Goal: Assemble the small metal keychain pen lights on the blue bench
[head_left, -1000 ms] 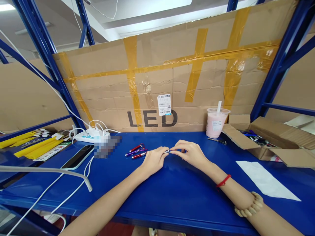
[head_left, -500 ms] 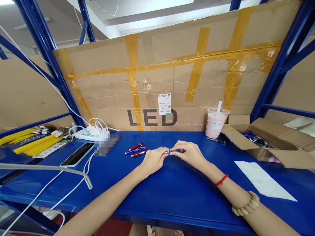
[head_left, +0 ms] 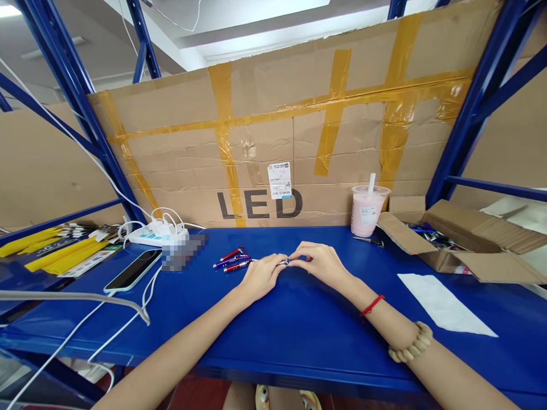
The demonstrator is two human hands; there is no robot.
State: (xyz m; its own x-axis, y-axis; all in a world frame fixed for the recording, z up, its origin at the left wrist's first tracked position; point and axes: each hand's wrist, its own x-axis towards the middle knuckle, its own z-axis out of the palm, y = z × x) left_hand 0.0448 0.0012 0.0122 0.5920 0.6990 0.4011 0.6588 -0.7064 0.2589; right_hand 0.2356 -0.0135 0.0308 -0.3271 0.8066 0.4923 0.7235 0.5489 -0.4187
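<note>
Head view: fingers point(head_left: 302, 250) pinch slim silvery piece point(head_left: 284, 262).

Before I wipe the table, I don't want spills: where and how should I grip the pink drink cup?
Probably around the pink drink cup mid-body, below the lid, from the left: a carton flap crowds its right. It stands upright and widens upward, which should help stop slipping.

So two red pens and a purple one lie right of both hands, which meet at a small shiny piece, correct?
Not quite: the head view shows the two red pens and the purple one lying left, not right, of the left hand and right hand, which do meet at a small shiny piece.
</note>
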